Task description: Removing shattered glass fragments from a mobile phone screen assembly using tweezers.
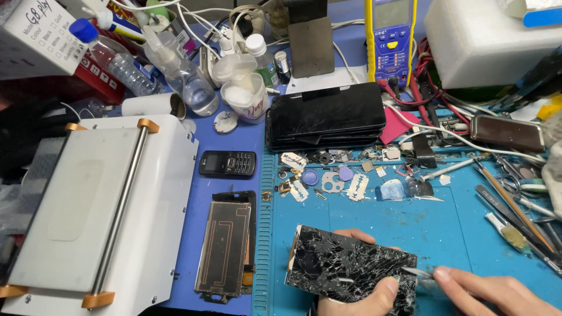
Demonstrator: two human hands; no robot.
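My left hand (357,295) grips a black phone screen (345,266) whose glass is badly cracked, holding it flat above the blue mat near the bottom edge. My right hand (494,292) comes in from the lower right, pinching a thin metal blade or tweezers (417,271) whose tip rests on the screen's right edge. Both wrists are cut off by the frame.
A separated display panel (225,246) lies left of the screen. A white heating machine (99,216) fills the left side. A stack of black phones (325,117), a small keypad phone (227,164), razor blades (357,187), tools (515,205), bottles (181,70) and a yellow multimeter (389,41) crowd the back.
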